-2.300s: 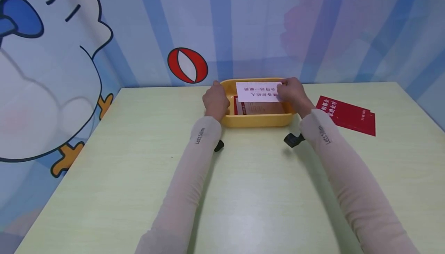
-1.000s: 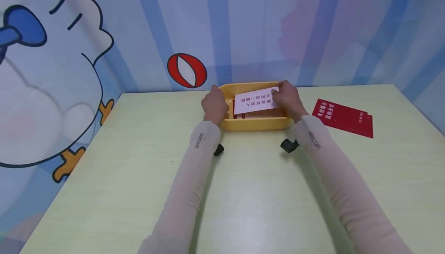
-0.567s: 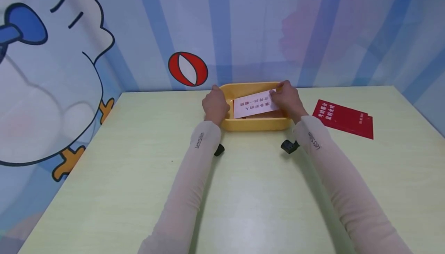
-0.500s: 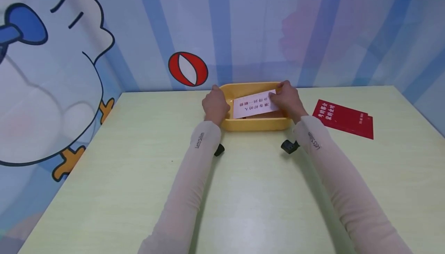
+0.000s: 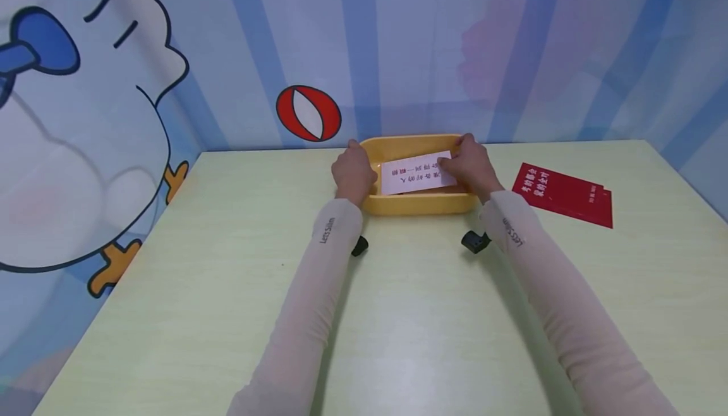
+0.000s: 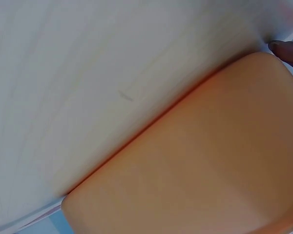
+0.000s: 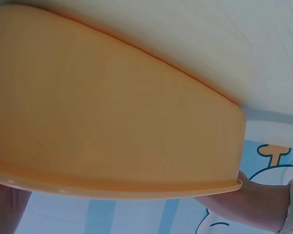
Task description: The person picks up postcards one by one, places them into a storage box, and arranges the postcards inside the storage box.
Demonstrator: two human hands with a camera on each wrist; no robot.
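A yellow plastic basket [image 5: 419, 205] stands at the back of the table. My left hand [image 5: 354, 172] grips its left end. At the right end is my right hand [image 5: 474, 166], fingers bent by the rim and thumb on the right edge of a white card [image 5: 418, 173] printed with red characters. This card lies slanted inside the basket, over a brownish card [image 5: 440, 189]. In the left wrist view a fingertip [image 6: 285, 51] shows at the basket's corner. The right wrist view shows the basket's outer wall [image 7: 117, 107], with most fingers hidden.
Overlapping red cards [image 5: 563, 196] with white writing lie on the pale table [image 5: 409, 315] to the right of the basket. Close behind the basket rises a wall [image 5: 409, 49] with blue stripes and cartoon prints.
The white card has come down from rim height into the basket, tilting and shifting a little left under my right thumb. My left hand keeps its place at the basket's left end.
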